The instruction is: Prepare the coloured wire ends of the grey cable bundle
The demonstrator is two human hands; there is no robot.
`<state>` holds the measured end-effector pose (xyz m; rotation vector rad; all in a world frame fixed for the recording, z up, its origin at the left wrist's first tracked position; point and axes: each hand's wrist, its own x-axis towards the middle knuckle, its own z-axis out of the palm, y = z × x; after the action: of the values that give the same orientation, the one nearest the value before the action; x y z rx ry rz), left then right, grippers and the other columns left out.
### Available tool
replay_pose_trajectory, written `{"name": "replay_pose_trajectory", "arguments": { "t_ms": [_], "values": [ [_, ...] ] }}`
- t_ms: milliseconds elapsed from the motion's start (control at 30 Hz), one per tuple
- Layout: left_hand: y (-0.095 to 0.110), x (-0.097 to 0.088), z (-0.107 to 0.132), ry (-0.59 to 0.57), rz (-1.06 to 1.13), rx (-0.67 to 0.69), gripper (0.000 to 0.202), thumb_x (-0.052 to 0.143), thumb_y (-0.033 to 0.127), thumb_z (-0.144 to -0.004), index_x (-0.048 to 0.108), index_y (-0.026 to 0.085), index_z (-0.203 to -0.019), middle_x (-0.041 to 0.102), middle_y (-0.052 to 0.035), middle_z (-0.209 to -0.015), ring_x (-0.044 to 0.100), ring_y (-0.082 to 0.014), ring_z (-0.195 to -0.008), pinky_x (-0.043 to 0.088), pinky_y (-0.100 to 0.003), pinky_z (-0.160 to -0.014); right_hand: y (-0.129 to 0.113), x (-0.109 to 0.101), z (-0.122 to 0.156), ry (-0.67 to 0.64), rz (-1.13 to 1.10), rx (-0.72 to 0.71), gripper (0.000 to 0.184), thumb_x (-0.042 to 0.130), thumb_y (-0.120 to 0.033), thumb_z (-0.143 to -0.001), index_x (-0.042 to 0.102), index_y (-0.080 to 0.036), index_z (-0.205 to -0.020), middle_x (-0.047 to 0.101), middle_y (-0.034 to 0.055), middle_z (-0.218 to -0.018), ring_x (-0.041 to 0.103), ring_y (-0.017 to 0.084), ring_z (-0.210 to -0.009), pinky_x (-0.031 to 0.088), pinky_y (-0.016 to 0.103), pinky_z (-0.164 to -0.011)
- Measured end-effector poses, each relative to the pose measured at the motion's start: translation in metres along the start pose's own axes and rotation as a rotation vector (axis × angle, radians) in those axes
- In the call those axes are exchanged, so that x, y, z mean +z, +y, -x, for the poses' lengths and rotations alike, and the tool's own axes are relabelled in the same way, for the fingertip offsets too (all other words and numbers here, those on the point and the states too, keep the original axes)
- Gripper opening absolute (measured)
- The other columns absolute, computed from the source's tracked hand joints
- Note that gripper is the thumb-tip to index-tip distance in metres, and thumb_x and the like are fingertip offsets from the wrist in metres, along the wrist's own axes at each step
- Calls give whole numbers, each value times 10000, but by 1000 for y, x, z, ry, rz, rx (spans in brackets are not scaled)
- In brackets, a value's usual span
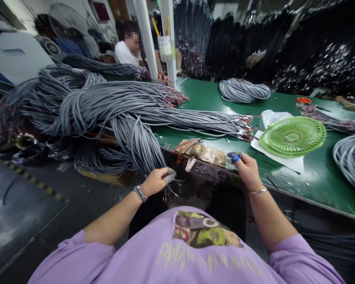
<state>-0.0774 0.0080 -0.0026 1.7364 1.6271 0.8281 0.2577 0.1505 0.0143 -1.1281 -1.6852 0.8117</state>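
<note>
My left hand is closed at the lower end of a hanging bundle of grey cables. Thin bare wire ends poke out just below its fingers, which wear grey finger covers. How many cables it grips is hidden. Over the table edge, my right hand is pinched together, with a blue cover on one finger; whatever lies between its fingertips is too small to make out. Between the hands, a taped block sits at the edge, with red wires and a pink clip beside it.
Large piles of grey cable cover the left of the green table. A green fan lies on white paper at right, near cable coils. Behind stand a white post and a seated person.
</note>
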Motion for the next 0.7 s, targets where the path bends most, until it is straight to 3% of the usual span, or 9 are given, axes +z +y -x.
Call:
{"name": "replay_pose_trajectory", "arguments": {
  "t_ms": [100, 200, 300, 400, 533, 700],
  "values": [
    [6, -29, -18, 144, -190, 111, 268, 532, 360, -877, 695, 194, -1010, 757, -37, -925, 701, -181, -842, 522, -281, -795, 13, -13, -30, 86, 186, 78, 352, 590, -487, -754, 693, -151, -739, 617, 36, -611, 506, 153, -580, 392, 284, -590],
    [14, -55, -50, 253, -463, 230, 301, 513, 374, -880, 704, 193, -1026, 754, -62, -978, 699, -216, -908, 517, -324, -854, 23, -14, -40, 54, 295, 114, 390, 557, -485, -763, 723, -141, -840, 665, 66, -674, 523, 169, -582, 413, 300, -591],
    [23, -77, -93, 244, -685, 321, 340, 492, 340, -871, 683, 167, -1093, 715, -95, -1127, 657, -245, -1053, 485, -352, -938, 27, -12, -37, 79, 412, 40, 380, 567, -442, -754, 739, -148, -922, 694, 95, -787, 574, 196, -664, 462, 343, -693],
    [27, -94, -140, 222, -869, 288, 420, 513, 297, -836, 626, 121, -1200, 607, -137, -1327, 563, -273, -1212, 420, -369, -1025, 27, -13, -34, 140, 378, 78, 424, 559, -428, -756, 740, -133, -1002, 688, 108, -822, 581, 193, -654, 482, 356, -693],
    [24, -102, -189, 212, -1013, 236, 588, 551, 274, -804, 504, 93, -1361, 437, -166, -1499, 421, -303, -1352, 319, -405, -1097, 30, -15, -34, 149, 227, 174, 470, 575, -454, -750, 732, -116, -1036, 673, 93, -777, 539, 159, -540, 464, 319, -553],
    [26, -85, -224, 139, -1081, 319, 648, 551, 295, -815, 435, 87, -1418, 413, -183, -1509, 356, -299, -1390, 250, -408, -1117, 36, -13, -37, 138, 143, 202, 441, 599, -459, -748, 731, -127, -1006, 632, 46, -687, 493, 128, -472, 443, 294, -493]
  ]
}}
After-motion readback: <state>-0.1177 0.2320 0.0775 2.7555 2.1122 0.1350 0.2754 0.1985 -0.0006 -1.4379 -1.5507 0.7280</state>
